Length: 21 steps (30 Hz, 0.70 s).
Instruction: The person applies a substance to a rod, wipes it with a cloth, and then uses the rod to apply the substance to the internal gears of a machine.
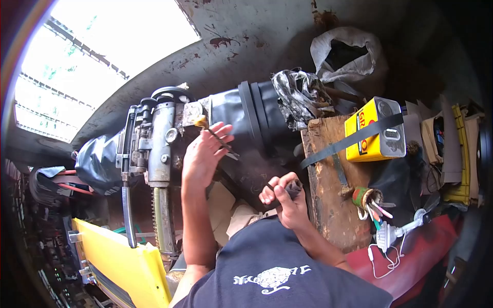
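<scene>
My left hand (pixel 201 158) is raised beside the old metal sewing machine (pixel 162 141), its fingers fairly straight. A thin dark tool with a yellowish end (pixel 200 121) crosses its fingers, with the narrow tip toward the lower right. In front of my chest, my right hand (pixel 290 203) is curled round a small dark, folded piece (pixel 294 188). What that piece is, I cannot tell. A black cover with wide straps (pixel 251 113) lies beyond both hands.
At right, a strap (pixel 354 141) crosses a worn wooden board (pixel 328 205) and a yellow can (pixel 362 133). Nearby are a container of pens (pixel 363 196) and a white corded device (pixel 391 233). A yellow panel (pixel 120 259) stands lower left; a grey sack (pixel 323 49) sits behind.
</scene>
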Each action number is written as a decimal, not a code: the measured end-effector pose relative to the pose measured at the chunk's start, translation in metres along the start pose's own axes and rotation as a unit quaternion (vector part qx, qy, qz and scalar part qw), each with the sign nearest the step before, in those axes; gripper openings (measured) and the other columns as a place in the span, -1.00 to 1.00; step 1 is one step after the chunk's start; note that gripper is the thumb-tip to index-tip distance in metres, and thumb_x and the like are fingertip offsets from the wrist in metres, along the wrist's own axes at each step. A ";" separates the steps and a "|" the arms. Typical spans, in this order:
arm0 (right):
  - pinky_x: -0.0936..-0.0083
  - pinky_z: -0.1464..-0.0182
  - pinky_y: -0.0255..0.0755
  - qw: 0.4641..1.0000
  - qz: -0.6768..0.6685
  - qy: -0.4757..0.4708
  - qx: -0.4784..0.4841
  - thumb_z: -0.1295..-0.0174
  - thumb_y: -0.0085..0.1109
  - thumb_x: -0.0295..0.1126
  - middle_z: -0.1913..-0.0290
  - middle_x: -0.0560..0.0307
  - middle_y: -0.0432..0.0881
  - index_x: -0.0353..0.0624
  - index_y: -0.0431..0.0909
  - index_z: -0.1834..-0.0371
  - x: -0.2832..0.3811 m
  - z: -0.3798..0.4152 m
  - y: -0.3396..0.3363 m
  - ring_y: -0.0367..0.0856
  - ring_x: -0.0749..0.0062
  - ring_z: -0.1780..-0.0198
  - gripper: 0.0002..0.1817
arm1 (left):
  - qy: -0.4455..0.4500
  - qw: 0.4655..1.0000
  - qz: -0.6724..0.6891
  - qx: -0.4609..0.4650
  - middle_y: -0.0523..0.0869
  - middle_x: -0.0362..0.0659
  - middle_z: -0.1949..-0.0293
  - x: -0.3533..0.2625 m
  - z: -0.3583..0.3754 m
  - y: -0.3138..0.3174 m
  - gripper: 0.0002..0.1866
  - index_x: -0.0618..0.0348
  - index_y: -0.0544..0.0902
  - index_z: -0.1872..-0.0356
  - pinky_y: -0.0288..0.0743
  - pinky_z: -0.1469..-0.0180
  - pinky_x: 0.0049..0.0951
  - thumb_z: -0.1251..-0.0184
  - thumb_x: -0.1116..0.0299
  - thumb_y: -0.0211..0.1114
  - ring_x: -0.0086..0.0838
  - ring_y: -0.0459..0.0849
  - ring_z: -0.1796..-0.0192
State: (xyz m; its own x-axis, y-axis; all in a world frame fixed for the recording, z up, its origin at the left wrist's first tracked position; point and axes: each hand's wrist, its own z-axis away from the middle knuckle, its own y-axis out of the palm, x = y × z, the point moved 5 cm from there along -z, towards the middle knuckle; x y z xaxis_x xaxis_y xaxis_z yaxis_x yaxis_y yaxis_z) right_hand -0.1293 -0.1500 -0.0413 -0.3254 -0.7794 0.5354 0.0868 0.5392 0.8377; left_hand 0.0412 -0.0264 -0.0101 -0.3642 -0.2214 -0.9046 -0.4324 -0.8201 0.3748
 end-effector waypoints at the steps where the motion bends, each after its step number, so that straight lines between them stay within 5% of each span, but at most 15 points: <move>1: 0.40 0.25 0.37 1.000 -0.020 -0.011 -0.021 -0.34 0.01 -0.54 0.30 0.18 0.39 -0.10 0.25 0.25 -0.003 0.004 -0.005 0.40 0.51 0.36 -0.87 | 0.003 0.999 0.035 0.009 0.62 -0.06 -0.04 0.007 -0.006 0.001 -0.48 0.24 0.43 -0.18 0.40 -0.04 -0.34 -0.44 0.01 0.00 -0.35 0.60 -0.03; 8: 0.33 0.10 0.41 0.995 -0.056 0.018 -0.082 -0.37 -0.01 -0.41 0.33 0.15 0.41 -0.11 0.28 0.14 -0.025 -0.017 -0.041 0.46 0.42 0.29 -0.88 | -0.019 0.987 0.153 0.045 0.50 -0.23 0.23 0.023 -0.043 0.026 -0.34 0.20 0.22 -0.32 0.47 -0.09 -0.23 -0.40 -0.09 -0.01 -0.39 0.55 0.06; 13: 0.30 -0.13 0.38 0.988 0.146 0.056 -0.005 -0.30 0.10 -0.46 0.15 0.02 0.58 -0.23 0.25 -0.12 -0.055 -0.053 -0.049 0.55 0.25 0.00 -0.63 | -0.010 0.969 0.241 0.056 0.29 -0.34 0.40 0.028 -0.068 0.007 -0.36 0.22 0.22 -0.33 0.17 0.35 -0.63 -0.41 -0.02 0.04 -0.67 0.22 0.43; 14: 0.32 -0.19 0.34 0.983 0.171 0.073 0.007 -0.26 0.14 -0.51 0.06 -0.01 0.59 -0.27 0.17 -0.27 -0.062 -0.063 -0.054 0.53 0.26 -0.09 -0.47 | -0.012 0.974 0.219 0.056 0.30 -0.34 0.40 0.029 -0.075 0.001 -0.35 0.24 0.22 -0.34 0.17 0.37 -0.63 -0.40 -0.01 0.06 -0.67 0.22 0.44; 21: 0.53 -0.17 0.32 0.942 0.240 0.234 0.020 -0.24 0.19 -0.47 -0.14 0.02 0.54 -0.20 0.08 -0.41 -0.099 -0.132 -0.085 0.49 0.48 -0.12 -0.31 | -0.001 0.985 0.170 -0.021 0.49 -0.25 0.24 0.021 -0.137 -0.042 -0.39 0.27 0.36 -0.23 0.21 0.37 -0.62 -0.32 0.05 0.22 -0.66 0.32 0.43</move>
State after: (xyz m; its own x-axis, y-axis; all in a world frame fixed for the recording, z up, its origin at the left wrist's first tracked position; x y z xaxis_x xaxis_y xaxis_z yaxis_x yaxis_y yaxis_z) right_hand 0.0195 -0.1601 -0.1512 0.1946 -0.4923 0.8484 0.0801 0.8700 0.4864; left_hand 0.1653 -0.0689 -0.0727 -0.4843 -0.4858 -0.7276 -0.2510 -0.7196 0.6475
